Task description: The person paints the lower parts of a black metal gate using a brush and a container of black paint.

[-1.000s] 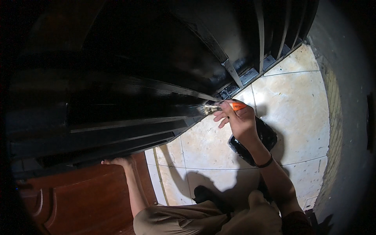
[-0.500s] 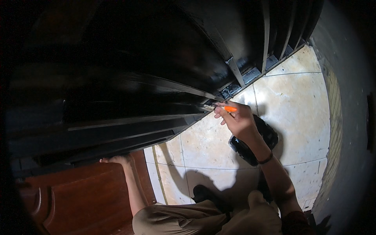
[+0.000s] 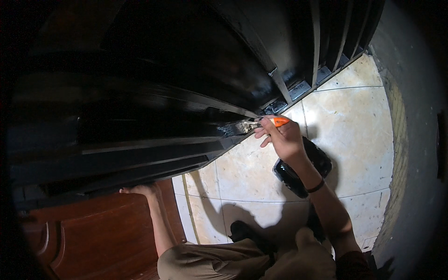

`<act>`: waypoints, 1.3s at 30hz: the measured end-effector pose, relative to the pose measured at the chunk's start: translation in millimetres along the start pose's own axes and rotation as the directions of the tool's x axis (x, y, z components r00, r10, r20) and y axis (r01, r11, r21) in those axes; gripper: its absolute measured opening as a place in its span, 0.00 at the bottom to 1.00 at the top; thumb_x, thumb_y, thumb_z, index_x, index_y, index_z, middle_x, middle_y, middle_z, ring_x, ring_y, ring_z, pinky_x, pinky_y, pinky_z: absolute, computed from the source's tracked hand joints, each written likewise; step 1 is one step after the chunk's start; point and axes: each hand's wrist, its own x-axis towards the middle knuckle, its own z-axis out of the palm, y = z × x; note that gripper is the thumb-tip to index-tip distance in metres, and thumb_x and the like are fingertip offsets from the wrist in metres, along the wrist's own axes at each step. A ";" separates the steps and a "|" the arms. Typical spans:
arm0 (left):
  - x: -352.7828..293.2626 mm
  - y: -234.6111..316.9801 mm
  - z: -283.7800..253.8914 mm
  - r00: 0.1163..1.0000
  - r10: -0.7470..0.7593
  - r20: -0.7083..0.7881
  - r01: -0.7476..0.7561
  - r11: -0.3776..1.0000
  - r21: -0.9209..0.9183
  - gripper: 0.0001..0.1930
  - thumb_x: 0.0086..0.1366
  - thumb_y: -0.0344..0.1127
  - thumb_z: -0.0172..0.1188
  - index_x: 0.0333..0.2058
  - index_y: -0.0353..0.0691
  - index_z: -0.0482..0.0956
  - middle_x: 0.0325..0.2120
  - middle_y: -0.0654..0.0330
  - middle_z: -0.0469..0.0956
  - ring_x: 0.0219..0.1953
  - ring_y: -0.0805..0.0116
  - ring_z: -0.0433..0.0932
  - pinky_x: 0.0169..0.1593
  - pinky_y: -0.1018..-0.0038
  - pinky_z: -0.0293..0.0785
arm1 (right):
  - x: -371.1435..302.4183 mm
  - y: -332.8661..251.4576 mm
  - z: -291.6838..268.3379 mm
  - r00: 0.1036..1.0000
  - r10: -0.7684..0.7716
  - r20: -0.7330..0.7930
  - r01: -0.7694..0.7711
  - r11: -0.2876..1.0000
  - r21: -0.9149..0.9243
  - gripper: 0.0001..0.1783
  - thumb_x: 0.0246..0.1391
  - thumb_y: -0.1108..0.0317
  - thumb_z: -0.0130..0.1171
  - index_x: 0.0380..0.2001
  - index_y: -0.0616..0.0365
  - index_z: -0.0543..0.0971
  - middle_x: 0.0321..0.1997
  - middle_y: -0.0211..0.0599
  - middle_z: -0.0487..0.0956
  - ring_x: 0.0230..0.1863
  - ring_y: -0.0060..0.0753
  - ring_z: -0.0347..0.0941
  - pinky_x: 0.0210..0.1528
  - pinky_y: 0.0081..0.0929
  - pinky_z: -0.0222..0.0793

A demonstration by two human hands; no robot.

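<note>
Pinched in the fingers of my right hand [image 3: 285, 139] is a paintbrush [image 3: 281, 122] with an orange handle. Its pale, paint-smeared bristles [image 3: 243, 126] reach between the bars of a black metal gate [image 3: 196, 100], close to the bottom rail. Dark marks show on my fingers. At far left, my left hand [image 3: 140, 189] lies stretched along the gate's lower edge, seen from the side and partly hidden by it. Below my right wrist stands a black container [image 3: 291, 177], glossy inside, partly covered by my forearm.
A brown panelled wooden door [image 3: 102, 228] is under my left arm. Pale floor tiles [image 3: 350, 121] with dark specks spread beneath the gate. A grey wall [image 3: 415, 140] rises at the right. My bent knees and dark shoe [image 3: 245, 231] are at the bottom.
My right hand has shifted slightly and turned the brush, so more of the orange handle and bristles show. Wet-looking shine now appears on the gate by the bristles. My left hand stays put.
</note>
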 end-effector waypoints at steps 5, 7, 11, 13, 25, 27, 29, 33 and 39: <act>2.6 -2.1 -8.0 1.000 -0.020 -0.001 0.020 0.999 -0.027 0.63 0.48 0.92 0.17 0.74 0.54 0.41 0.74 0.53 0.41 0.76 0.45 0.41 0.76 0.41 0.39 | 1.5 -50.7 6.0 0.978 -0.094 0.185 0.189 0.772 -0.606 0.15 0.64 0.63 0.64 0.40 0.67 0.83 0.33 0.43 0.85 0.33 0.32 0.84 0.33 0.23 0.79; 3.0 -2.3 -2.8 1.000 -0.004 0.025 0.005 0.999 -0.034 0.63 0.48 0.92 0.16 0.74 0.54 0.41 0.75 0.53 0.41 0.76 0.45 0.41 0.76 0.41 0.38 | 1.3 -68.7 15.5 0.949 -0.167 0.267 0.289 0.798 -0.529 0.15 0.62 0.61 0.65 0.39 0.66 0.84 0.33 0.44 0.85 0.31 0.32 0.83 0.33 0.23 0.76; 4.6 -6.1 -14.1 1.000 0.004 0.017 -0.004 1.000 -0.019 0.63 0.47 0.92 0.19 0.74 0.54 0.43 0.74 0.54 0.42 0.75 0.46 0.41 0.76 0.41 0.39 | -9.8 -95.8 23.1 0.912 -0.281 0.300 0.377 0.864 -0.335 0.14 0.64 0.62 0.63 0.43 0.63 0.84 0.36 0.42 0.86 0.33 0.28 0.84 0.30 0.19 0.76; 3.4 -6.1 -14.1 0.999 0.004 0.032 -0.003 1.000 -0.017 0.64 0.47 0.93 0.23 0.74 0.54 0.44 0.74 0.55 0.44 0.75 0.47 0.42 0.76 0.41 0.40 | -18.2 -80.6 21.1 0.931 -0.333 0.151 0.331 0.943 0.038 0.13 0.64 0.64 0.63 0.43 0.63 0.84 0.36 0.41 0.87 0.35 0.27 0.85 0.31 0.18 0.78; 4.6 -2.6 3.7 0.999 -0.039 0.012 0.040 0.993 -0.112 0.63 0.48 0.93 0.26 0.74 0.54 0.45 0.72 0.56 0.47 0.74 0.48 0.44 0.75 0.42 0.44 | -19.5 43.4 14.4 0.928 -0.371 -0.030 0.330 0.858 -0.393 0.12 0.64 0.68 0.61 0.40 0.69 0.82 0.30 0.39 0.85 0.30 0.28 0.83 0.33 0.21 0.78; -3.8 1.8 10.8 0.999 0.027 -0.032 -0.028 0.999 -0.023 0.63 0.48 0.93 0.26 0.74 0.54 0.46 0.72 0.56 0.48 0.74 0.48 0.45 0.75 0.43 0.45 | -23.8 33.1 18.6 0.978 -0.198 -0.073 0.182 0.967 -0.176 0.12 0.66 0.68 0.60 0.42 0.70 0.82 0.30 0.36 0.84 0.31 0.24 0.82 0.33 0.20 0.78; 1.5 -3.1 -2.2 0.999 0.005 -0.036 -0.007 0.998 -0.059 0.63 0.48 0.93 0.26 0.73 0.53 0.47 0.72 0.57 0.48 0.75 0.49 0.45 0.76 0.44 0.45 | -26.0 18.7 8.4 0.989 0.025 -0.147 -0.005 0.991 0.136 0.13 0.66 0.68 0.60 0.43 0.70 0.82 0.30 0.37 0.84 0.31 0.24 0.82 0.33 0.20 0.78; 8.5 -8.1 -13.7 0.999 -0.030 -0.013 0.029 0.995 -0.093 0.62 0.49 0.92 0.25 0.73 0.51 0.49 0.73 0.58 0.47 0.75 0.50 0.45 0.76 0.46 0.43 | -22.1 22.9 3.6 0.979 -0.060 -0.194 0.019 0.978 -0.207 0.12 0.66 0.68 0.61 0.42 0.69 0.81 0.30 0.37 0.84 0.31 0.24 0.82 0.32 0.20 0.79; 8.4 -8.1 -5.5 0.999 0.040 0.005 -0.040 0.999 0.006 0.64 0.47 0.93 0.23 0.74 0.54 0.45 0.74 0.55 0.43 0.75 0.46 0.42 0.76 0.41 0.41 | -5.5 35.9 8.3 0.890 -0.454 -0.051 0.366 0.776 -0.514 0.11 0.61 0.66 0.65 0.33 0.65 0.83 0.25 0.43 0.84 0.23 0.40 0.82 0.28 0.27 0.75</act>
